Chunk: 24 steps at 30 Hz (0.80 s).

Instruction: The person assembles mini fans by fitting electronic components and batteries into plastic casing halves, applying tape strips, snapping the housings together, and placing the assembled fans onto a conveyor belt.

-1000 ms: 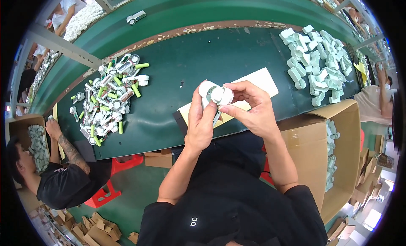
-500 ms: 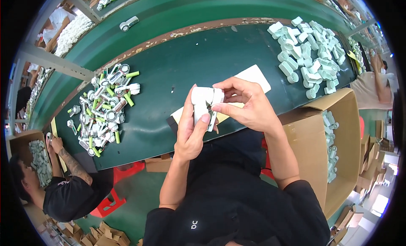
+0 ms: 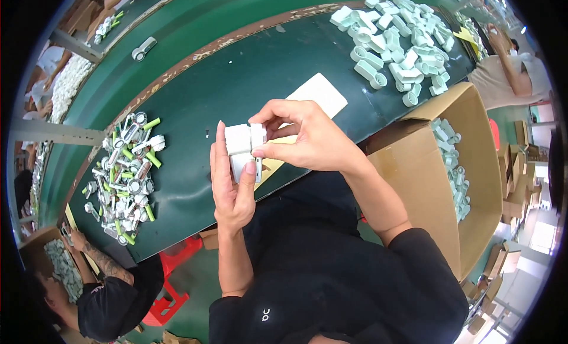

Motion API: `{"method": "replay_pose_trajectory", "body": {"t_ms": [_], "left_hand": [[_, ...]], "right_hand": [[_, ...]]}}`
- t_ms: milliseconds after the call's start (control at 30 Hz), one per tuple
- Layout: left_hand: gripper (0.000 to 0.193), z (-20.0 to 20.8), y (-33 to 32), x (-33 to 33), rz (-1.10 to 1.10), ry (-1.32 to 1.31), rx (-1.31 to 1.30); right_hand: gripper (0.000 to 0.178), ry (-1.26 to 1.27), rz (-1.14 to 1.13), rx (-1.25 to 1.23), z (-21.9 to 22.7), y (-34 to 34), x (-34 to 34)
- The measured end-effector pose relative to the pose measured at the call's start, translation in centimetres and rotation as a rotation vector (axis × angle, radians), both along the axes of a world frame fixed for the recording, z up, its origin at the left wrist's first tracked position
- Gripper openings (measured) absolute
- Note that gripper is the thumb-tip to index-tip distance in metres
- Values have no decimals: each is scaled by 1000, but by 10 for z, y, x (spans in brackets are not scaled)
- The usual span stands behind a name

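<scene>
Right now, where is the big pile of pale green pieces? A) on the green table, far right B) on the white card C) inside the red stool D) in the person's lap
A: the pale green pieces lie heaped on the green table at its far right end, beyond the cardboard box and away from both hands.

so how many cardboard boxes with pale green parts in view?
2. One open cardboard box stands at the person's right, beside the green table, with pale green parts inside. A second box sits at lower left by a co-worker. Others may be hidden.
</scene>
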<state>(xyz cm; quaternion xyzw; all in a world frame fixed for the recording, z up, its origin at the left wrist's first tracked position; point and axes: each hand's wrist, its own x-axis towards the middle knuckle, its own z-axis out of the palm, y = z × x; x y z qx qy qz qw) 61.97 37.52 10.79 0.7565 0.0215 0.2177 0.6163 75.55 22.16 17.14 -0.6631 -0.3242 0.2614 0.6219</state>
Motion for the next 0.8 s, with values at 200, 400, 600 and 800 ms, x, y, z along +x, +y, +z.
{"method": "replay_pose_trajectory", "body": {"t_ms": [200, 400, 600, 800], "left_hand": [[71, 11, 9, -6, -116, 126, 122], [72, 19, -5, -2, -233, 85, -414], [72, 10, -10, -1, -183, 133, -370], [75, 20, 0, 5, -374, 99, -472]], "right_hand": [[31, -98, 27, -57, 0, -6, 1], [31, 32, 60, 12, -4, -8, -1], [35, 12, 17, -153, -2, -5, -6], [41, -247, -164, 159, -11, 5, -10]]}}
